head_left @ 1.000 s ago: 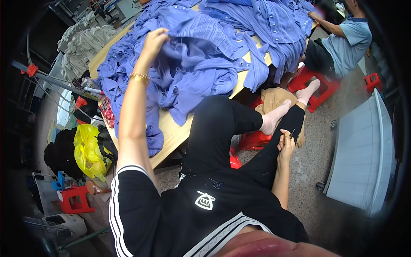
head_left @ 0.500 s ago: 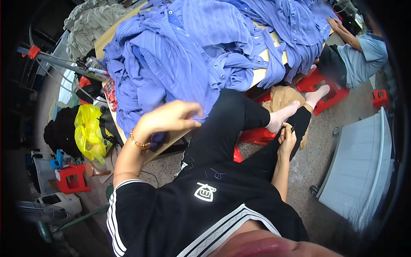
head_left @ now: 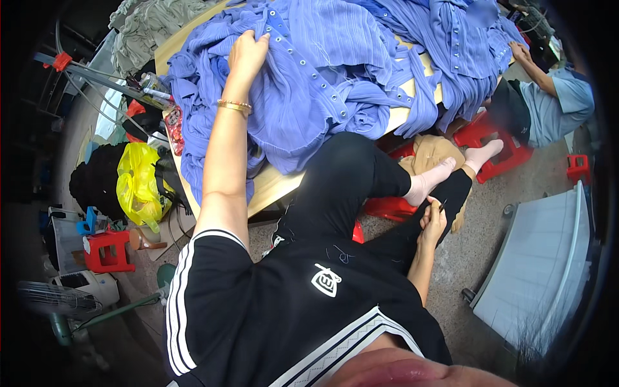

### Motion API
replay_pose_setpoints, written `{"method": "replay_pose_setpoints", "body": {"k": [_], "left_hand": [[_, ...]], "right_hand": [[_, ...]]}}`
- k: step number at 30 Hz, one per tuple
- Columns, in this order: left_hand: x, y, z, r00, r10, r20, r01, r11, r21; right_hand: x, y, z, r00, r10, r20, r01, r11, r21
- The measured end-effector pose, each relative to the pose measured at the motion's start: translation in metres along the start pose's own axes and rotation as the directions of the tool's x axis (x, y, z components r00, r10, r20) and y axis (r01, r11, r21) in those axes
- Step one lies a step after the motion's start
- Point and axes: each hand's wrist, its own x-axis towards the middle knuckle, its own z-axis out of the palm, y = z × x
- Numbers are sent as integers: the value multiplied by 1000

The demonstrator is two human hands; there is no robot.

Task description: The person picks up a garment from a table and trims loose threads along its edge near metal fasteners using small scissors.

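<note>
Rough concrete floor (head_left: pixel 477 258) surrounds a wooden worktable (head_left: pixel 274 184) heaped with blue button-front garments (head_left: pixel 335 84), too tangled together to count, while a smaller heap of grey-green cloth (head_left: pixel 151 19) lies at the table's far left corner. One seated person in a black striped top reaches up with the left hand (head_left: pixel 247 55), which rests on the nearest blue garment (head_left: pixel 290 122) with fingers curled into its pleated fabric at the button row; two bangles (head_left: pixel 233 105) circle that wrist. The right hand (head_left: pixel 433 222) hangs low beside the raised knee, fingers pinched narrowly around a small dark tool (head_left: pixel 443 205) that is too small to identify. The person's socked foot (head_left: pixel 429 184) rests near a red plastic stool (head_left: pixel 393 208); a second red stool (head_left: pixel 493 151) stands under a co-worker's socked foot (head_left: pixel 483 153), and two more red stools sit apart, one at the left (head_left: pixel 106 251) and one at the far right (head_left: pixel 578 168), making four. One co-worker in a light blue shirt (head_left: pixel 558 106) sits at the table's right end, a hand (head_left: pixel 517 50) on the blue heap. One yellow plastic bag (head_left: pixel 138 184) and one electric fan (head_left: pixel 55 303) stand on the floor at left, and one grey panel on a caster (head_left: pixel 548 258) blocks the floor at right.
</note>
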Motion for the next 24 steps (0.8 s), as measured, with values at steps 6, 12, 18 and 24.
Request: {"method": "replay_pose_setpoints", "body": {"k": [6,12,18,24], "left_hand": [[-15,49,-35,983,161,93,85,59,-995],[-91,103,-131,701,709,-74,354,-436,-827],[-104,37,-93,685,460,565,492,281,-824],[-116,-42,-74,802,224,554,286,670,-685]], "right_hand": [[2,-4,-14,998,17,-61,-19,999,-30],[9,-6,1,999,-17,-37,19,998,55],[8,-1,16,998,49,25,-50,997,56],[10,-4,16,996,43,72,-44,999,5]]}}
